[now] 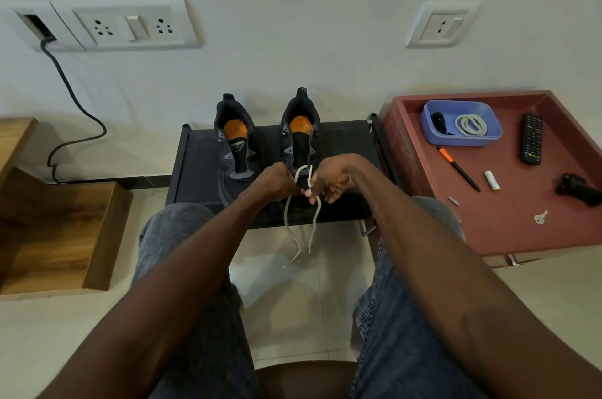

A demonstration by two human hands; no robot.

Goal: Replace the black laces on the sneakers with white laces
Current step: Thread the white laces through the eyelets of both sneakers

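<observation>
left hand (pixel 275 182): fingers pinching white fabric lace (pixel 301 170)
right hand (pixel 332 180): pinching same lace
lace: at toe of right dark sneaker (pixel 301 131); 2 ends hang off black fabric rack (pixel 195 170)

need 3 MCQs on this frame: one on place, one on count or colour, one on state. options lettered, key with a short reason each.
1. Where does the coiled white lace lie?
A. in the blue tub on the red tray
B. on the floor
C. inside the left sneaker

2. How many sneakers stand on the black rack?
A. one
B. two
C. three

3. What are the hands doing?
A. resting on the knees
B. both working a white lace at the right sneaker
C. holding the remote

Key: 1 A, the coil sits in the tub. 2 B, the left sneaker and the right one stand side by side. 3 B, the left hand and right hand pinch the lace, with its ends hanging below.
</observation>
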